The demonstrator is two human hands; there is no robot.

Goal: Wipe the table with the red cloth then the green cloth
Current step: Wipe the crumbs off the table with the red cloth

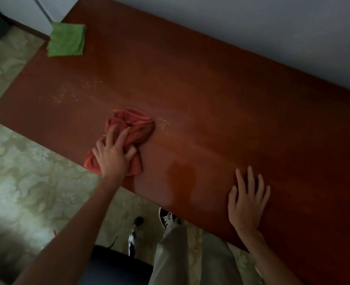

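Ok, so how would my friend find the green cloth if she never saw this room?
Start at the long reddish-brown table against the pale wall and follow it to its far left corner. The green cloth lies there, folded flat into a square, with no hands on it. The red cloth is bunched up near the front edge under the left hand.

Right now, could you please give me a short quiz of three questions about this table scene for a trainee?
1. True or false: the left hand presses on the red cloth.
2. The green cloth lies: A) under the right hand, B) at the table's far left corner, C) on the floor.
3. What is scattered near the red cloth?

Key: 1 true; 2 B; 3 crumbs.
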